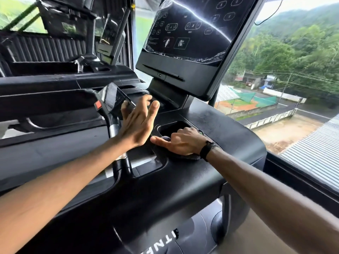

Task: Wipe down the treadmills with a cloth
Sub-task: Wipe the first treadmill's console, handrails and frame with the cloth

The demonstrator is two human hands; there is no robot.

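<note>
Gym window looks out over green hills | right hand (pixel 183 142) presses and grasps the dark grey crumpled cloth (pixel 190 157) on the black plastic treadmill console (pixel 229 125), beside its cup recess | left hand (pixel 137 123) released, fingers spread, hovering just left | right hand does the wiping

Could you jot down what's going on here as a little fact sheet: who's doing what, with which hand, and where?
place: treadmill console beside a window
right hand: presses a dark cloth on the console, fingers curled into the cup recess
left hand: open, fingers spread, raised beside the safety-key post
screen: dark, with torn plastic film along its lower edge
wrist: black band on the right
</note>
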